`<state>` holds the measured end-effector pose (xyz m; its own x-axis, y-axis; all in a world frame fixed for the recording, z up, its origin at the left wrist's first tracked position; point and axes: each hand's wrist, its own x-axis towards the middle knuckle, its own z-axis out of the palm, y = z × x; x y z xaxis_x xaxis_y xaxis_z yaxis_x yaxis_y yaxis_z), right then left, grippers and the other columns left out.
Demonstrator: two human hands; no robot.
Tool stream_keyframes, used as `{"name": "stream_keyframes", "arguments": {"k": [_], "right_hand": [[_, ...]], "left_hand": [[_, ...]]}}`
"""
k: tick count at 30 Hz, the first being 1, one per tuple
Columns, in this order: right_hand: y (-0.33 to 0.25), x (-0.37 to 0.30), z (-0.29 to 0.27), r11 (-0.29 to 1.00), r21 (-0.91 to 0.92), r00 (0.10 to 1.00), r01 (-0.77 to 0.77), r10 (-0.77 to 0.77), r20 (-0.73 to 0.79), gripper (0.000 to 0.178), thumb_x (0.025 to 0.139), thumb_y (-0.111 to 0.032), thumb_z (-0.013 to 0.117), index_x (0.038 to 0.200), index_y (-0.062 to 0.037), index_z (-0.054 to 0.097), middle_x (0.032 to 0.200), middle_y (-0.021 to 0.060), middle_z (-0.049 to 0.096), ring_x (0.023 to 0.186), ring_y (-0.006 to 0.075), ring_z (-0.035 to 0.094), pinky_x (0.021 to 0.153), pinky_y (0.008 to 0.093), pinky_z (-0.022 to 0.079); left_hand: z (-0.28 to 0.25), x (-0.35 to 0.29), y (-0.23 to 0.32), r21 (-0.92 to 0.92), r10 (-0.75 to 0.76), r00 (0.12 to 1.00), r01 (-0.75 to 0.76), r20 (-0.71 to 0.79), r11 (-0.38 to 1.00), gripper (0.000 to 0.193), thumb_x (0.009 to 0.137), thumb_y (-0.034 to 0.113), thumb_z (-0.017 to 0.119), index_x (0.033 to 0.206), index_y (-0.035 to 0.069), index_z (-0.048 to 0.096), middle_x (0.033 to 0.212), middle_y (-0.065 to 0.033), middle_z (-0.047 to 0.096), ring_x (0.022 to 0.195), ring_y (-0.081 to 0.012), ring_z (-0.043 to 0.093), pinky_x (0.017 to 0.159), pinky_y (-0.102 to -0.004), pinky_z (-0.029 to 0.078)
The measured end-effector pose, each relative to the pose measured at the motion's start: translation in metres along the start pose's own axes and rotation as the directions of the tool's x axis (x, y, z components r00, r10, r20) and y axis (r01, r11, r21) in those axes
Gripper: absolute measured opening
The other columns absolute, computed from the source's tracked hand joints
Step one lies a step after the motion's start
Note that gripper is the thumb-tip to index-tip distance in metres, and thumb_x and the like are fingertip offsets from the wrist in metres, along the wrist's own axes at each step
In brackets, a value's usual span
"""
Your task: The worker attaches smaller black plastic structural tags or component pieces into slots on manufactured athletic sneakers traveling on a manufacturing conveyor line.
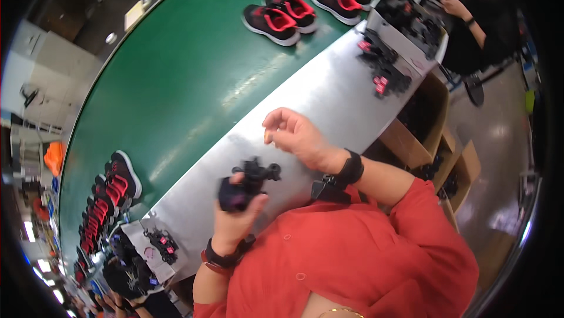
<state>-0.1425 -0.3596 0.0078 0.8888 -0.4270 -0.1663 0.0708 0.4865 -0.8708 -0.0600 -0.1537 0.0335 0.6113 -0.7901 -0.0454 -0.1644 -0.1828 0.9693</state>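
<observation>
My left hand (234, 219) is wrapped round a dark block-like object (236, 193), blurred by motion, and its thumb and fingertips press on its sides. A bunch of black parts with small round knobs (257, 170) rises from the same grip; whether they are one piece with the block I cannot tell. Farther right, my right hand (298, 140) hovers over the grey metal worktop (241, 136), apart from the left. Its fingers are curled with thumb and forefinger pressed together. A tiny yellowish spot shows at the fingertips, too small to name.
Beyond the worktop runs a green belt (176, 89) carrying black-and-red sneakers (279, 19), with more sneakers (106, 200) at left. A bin of black parts (411, 18) stands far right near a person's hand (455, 5). Cardboard boxes (432, 118) sit below the right edge.
</observation>
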Motion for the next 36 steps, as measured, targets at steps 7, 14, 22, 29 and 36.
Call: {"name": "stream_keyframes", "arguments": {"k": [7,14,22,29,36], "right_hand": [[-0.044,-0.071,-0.121,0.886,0.019,0.824,0.463,-0.423,-0.377,0.013,0.087,-0.003,0.056,0.1,-0.0045,0.059,0.08,0.0002,0.057,0.071,0.0103,0.054,0.07,0.024,0.044],[0.016,-0.153,-0.225,0.941,0.161,0.653,0.297,-0.077,-0.754,0.006,0.087,-0.005,0.051,0.092,-0.009,0.053,0.064,-0.003,0.042,0.043,0.0047,0.032,0.04,0.0202,0.023],[0.124,-0.126,-0.268,0.56,-0.692,0.414,-0.455,-0.555,-0.722,0.026,0.088,-0.017,0.06,0.107,0.0001,0.058,0.091,0.0145,0.063,0.083,0.0231,0.064,0.074,0.0331,0.052],[-0.014,-0.118,-0.133,0.953,-0.273,0.893,0.133,-0.235,-0.383,0.019,0.094,-0.012,0.056,0.11,-0.0014,0.059,0.095,0.0043,0.064,0.086,0.0107,0.059,0.079,0.0282,0.049],[-0.006,-0.033,-0.005,0.973,-0.083,0.972,0.217,-0.207,0.116,0.048,0.098,-0.019,0.052,0.14,-0.0014,0.037,0.125,0.008,0.053,0.116,0.0144,0.049,0.1,0.0305,0.04]], "left_hand": [[-0.003,0.015,-0.028,-0.342,-0.131,0.982,0.077,-0.137,0.937,0.036,0.097,0.023,0.057,0.125,0.008,0.042,0.072,-0.003,0.051,0.058,-0.0148,0.055,0.046,-0.0279,0.047],[0.008,0.034,-0.028,-0.325,-0.149,0.988,0.15,0.03,0.934,0.041,0.095,0.022,0.06,0.127,0.01,0.037,0.07,-0.0037,0.051,0.057,-0.0161,0.055,0.046,-0.0289,0.047],[0.023,0.042,-0.001,-0.176,-0.108,0.992,0.117,0.064,0.977,0.048,0.097,0.025,0.057,0.135,0.004,0.036,0.071,-0.004,0.052,0.058,-0.0154,0.055,0.05,-0.0291,0.047],[0.038,0.045,0.011,-0.101,-0.125,0.992,0.124,-0.002,0.987,0.032,0.086,0.005,0.066,0.116,0.006,0.055,0.095,-0.0082,0.067,0.082,-0.0141,0.065,0.072,-0.0256,0.051],[0.069,0.074,-0.012,0.275,0.61,0.791,-0.599,0.055,0.752,0.065,0.071,0.0,0.072,0.129,0.006,0.044,0.144,-0.0203,0.034,0.135,-0.0393,0.033,0.108,-0.0503,0.03]]}}
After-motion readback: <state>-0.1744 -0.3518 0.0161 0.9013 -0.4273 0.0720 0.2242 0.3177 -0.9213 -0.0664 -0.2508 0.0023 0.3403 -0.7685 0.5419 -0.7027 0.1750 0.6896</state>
